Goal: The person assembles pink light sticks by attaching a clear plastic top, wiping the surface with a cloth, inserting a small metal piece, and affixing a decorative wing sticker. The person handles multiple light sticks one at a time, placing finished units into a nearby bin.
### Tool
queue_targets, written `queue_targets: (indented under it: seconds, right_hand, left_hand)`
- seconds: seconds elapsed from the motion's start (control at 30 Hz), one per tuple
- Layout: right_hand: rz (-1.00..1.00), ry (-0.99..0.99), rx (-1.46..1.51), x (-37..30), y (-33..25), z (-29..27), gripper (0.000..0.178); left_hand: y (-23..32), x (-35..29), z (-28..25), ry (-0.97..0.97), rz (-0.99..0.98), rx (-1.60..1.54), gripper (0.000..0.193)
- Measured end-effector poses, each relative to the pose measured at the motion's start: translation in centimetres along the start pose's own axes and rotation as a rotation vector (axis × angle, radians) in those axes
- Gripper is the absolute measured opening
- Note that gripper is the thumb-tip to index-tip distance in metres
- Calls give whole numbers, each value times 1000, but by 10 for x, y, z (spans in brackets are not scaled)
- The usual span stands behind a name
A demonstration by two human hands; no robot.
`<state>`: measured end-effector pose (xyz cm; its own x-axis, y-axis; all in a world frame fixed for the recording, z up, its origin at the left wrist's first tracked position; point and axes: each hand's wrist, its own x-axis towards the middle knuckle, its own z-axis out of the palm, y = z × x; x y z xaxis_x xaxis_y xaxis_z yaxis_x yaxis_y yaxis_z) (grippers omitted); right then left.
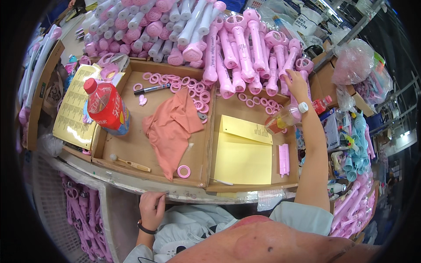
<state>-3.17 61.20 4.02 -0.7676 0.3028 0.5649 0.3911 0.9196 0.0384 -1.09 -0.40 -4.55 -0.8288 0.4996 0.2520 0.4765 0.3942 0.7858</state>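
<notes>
My right hand (296, 85) reaches out to the far right, its fingers bent around a pink plastic wand handle (293, 57) at the edge of a pile. Several more pink wand handles (242, 50) with ring-shaped heads lie beside it. Below that forearm a clear bottle (280, 119) with a white cap leans in the right cardboard tray (211, 144). At the table's front edge rests my left hand (151, 210), its fingers curled in a loose fist with nothing visible in them. Farther in, a salmon cloth (172, 127) lies crumpled in the left tray (166, 69).
A red-labelled bottle (107, 107) stands at the left. Pink rings (184, 171), a black marker (151, 89) and yellow sheets (243, 160) lie in the trays. Grey-and-pink wands (153, 28) are heaped behind. A crate (52, 193) of pink parts stands lower left.
</notes>
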Motion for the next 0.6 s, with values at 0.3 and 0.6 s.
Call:
queue_targets:
  seconds: [0.3,0.6]
  right_hand:
    - [109,91,87,-21,16,-41,20]
    - [174,199,315,-102,48,-113,28]
  left_hand:
    - [-2,-9,-15,20,94,-48,10]
    - [-84,-137,-191,592,-466,-144,25]
